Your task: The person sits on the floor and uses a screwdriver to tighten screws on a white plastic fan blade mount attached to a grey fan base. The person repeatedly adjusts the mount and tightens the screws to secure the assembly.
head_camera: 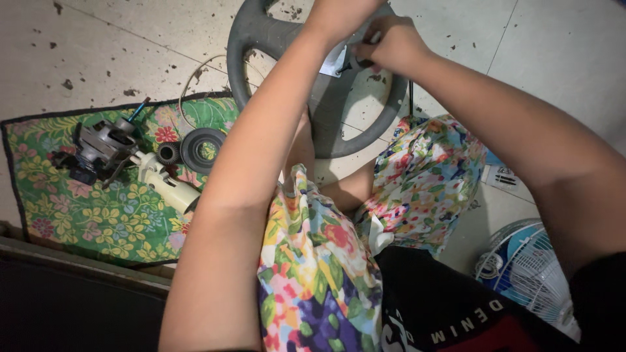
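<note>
A grey steering wheel (365, 133) lies on the tiled floor in front of my knees. My left hand (336, 14) reaches to its hub at the top edge of the view; its fingers are cut off by the frame. My right hand (390, 44) is closed around a small dark-handled tool at the hub, beside a shiny metal plate (334, 62). My floral shorts (424, 176) cover both legs below the wheel.
A floral cloth (78, 215) on the left carries a small motor assembly (98, 153), a cream cylinder (166, 186), a small gear (167, 153) and a black pulley (203, 150). A thin wire loop (189, 81) lies above it. A white fan (531, 267) stands lower right.
</note>
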